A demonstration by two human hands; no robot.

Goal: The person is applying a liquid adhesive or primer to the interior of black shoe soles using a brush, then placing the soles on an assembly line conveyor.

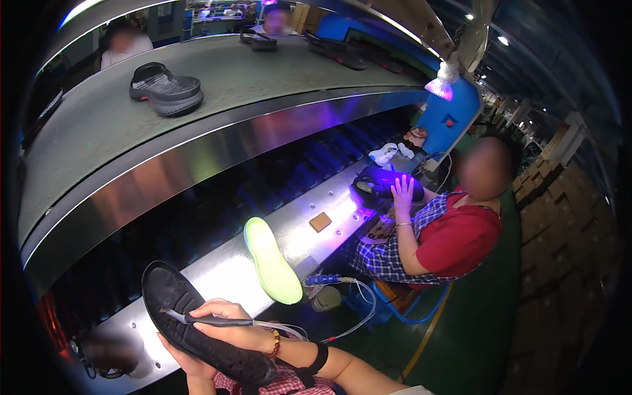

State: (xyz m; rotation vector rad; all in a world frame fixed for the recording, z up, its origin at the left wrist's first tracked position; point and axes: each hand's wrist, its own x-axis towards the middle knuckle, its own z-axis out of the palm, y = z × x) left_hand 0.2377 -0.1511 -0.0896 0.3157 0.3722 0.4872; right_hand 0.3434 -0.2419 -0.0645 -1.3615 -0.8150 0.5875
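My left hand [187, 365] holds a black shoe sole [197, 322] from underneath, tilted with its inner face up. My right hand [230, 326] lies across the sole and grips a thin grey brush-like tool [207, 320] whose tip touches the sole's inner face. A cable or tube [289, 329] runs from the tool past my wrist, which wears a bead bracelet and a black strap.
A pale green sole [271, 260] lies on the steel ledge [224, 270], and a small brown block [320, 221] beyond it. A grey shoe [166, 89] rides the upper conveyor belt [99, 125]. A seated co-worker's hand [401, 194] rests on a black shoe [375, 184] under violet light.
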